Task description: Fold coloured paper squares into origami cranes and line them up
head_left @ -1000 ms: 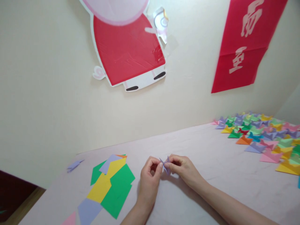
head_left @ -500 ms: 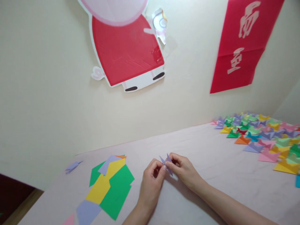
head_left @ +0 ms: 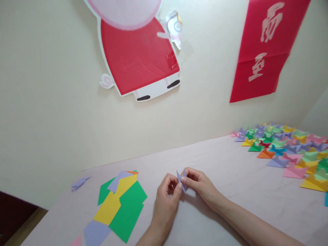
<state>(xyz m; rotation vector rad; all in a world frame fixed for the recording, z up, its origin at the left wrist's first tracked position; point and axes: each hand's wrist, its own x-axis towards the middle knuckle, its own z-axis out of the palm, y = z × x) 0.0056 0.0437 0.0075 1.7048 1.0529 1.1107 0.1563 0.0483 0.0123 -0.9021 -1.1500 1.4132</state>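
Observation:
A small folded piece of lavender paper [head_left: 185, 187] is held just above the table between my two hands. Its two narrow points stick up, and a lower tip points down toward me. My left hand [head_left: 166, 198] pinches it from the left with thumb and forefinger. From the right, my right hand [head_left: 201, 184] grips its other side, thumb in front and curled fingers behind. My fingers cover part of the folds. Left of my hands lie loose paper sheets, among them a green sheet [head_left: 128, 217] and a yellow sheet [head_left: 107, 207].
Rows of folded paper figures [head_left: 278, 161] in many colours stand at the right of the pale cloth-covered table [head_left: 205, 150]. A folded lavender piece [head_left: 80, 183] lies near the left edge. A cartoon cutout [head_left: 139, 58] and a red banner [head_left: 266, 51] hang on the wall behind.
The lavender paper has turned slightly in my fingers, its two points now standing more upright. Both hands keep their pinch and have barely shifted.

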